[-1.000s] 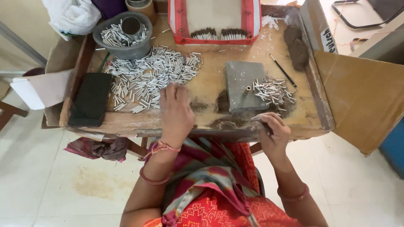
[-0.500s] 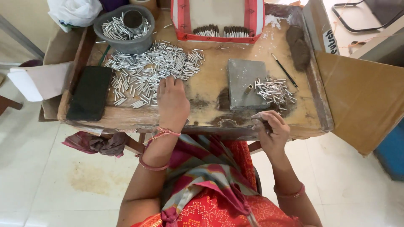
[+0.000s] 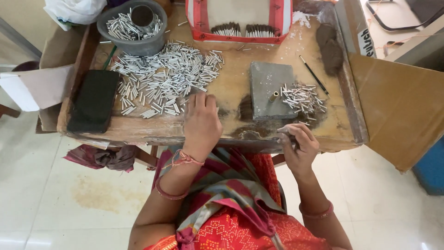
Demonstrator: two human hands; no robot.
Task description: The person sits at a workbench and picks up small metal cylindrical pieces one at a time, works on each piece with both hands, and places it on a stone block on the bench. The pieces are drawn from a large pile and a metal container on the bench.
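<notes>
Head view, left hand (image 3: pixel 202 124) flat, grip open, beside silver tubes (image 3: pixel 162 81), right hand (image 3: pixel 298 147) grip pinching one tube (image 3: pixel 283 130).

Black pad (image 3: pixel 94 101), grey bowl (image 3: pixel 134 45), white bag (image 3: pixel 76 9).

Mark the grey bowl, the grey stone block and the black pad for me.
Grey bowl (image 3: pixel 138 46): head view, on its front outer wall.
Grey stone block (image 3: pixel 266 85): head view, on the bare left part of its top.
Black pad (image 3: pixel 95 99): head view, on the middle of its top face.
</notes>
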